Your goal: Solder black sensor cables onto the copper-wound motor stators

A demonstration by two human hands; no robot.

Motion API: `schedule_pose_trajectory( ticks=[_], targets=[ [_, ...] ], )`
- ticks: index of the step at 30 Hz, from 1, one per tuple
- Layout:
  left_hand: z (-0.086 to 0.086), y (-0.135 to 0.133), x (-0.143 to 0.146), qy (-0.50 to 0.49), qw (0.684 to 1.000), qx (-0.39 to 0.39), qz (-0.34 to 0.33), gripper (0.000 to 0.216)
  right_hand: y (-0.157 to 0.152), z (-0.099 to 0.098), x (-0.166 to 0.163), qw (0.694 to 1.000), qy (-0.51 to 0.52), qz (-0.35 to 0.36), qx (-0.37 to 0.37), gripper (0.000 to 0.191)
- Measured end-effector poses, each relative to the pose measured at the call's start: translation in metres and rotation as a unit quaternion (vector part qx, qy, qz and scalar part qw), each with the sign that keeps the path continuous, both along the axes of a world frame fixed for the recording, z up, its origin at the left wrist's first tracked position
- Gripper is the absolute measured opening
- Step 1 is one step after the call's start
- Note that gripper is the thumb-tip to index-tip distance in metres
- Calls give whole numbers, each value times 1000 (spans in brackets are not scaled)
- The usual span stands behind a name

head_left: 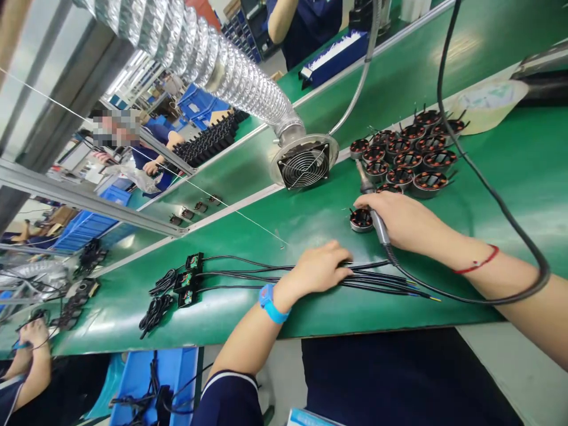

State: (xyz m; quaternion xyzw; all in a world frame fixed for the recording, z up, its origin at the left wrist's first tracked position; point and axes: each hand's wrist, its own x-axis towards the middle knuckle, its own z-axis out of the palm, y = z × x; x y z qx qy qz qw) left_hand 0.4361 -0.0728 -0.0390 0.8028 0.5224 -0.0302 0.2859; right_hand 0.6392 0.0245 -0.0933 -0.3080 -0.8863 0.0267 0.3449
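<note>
My right hand (397,219) is closed around a soldering iron (371,204), its tip pointing up and away toward the motor stators. A single round stator (361,219) lies just left of that hand. My left hand (319,267), a blue band on its wrist, rests fingers-down on a bundle of black wires (381,278) that run left to small circuit boards (189,278). The iron's thick black cable (501,207) loops around my right forearm.
A group of several copper-wound stators (408,157) sits at the back right. A fume fan (305,165) on a silver duct (213,59) stands behind the green mat (510,171). Other people work at the left and far side. A blue bin (146,378) sits below.
</note>
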Motion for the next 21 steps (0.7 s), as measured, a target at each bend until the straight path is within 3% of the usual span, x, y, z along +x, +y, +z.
schedule_pose_trajectory(
  ticks=[4,7,10,13,21],
  targets=[
    [-8,9,7,-46,998,-45,-19,8,-10,-4,-1,999,37,-24,-11,29],
    [-12,8,-5,-151,984,-72,67,4,-19,-2,6,996,72,-48,-22,28],
    [-15,7,-18,-292,930,-127,181,11,-25,2,11,979,176,-83,-59,19],
    [-17,10,-21,-374,879,-146,256,27,-34,6,7,970,216,-47,-103,10],
    [-18,11,-9,-350,907,-19,232,43,-54,13,-8,923,328,40,-197,33]
  ],
)
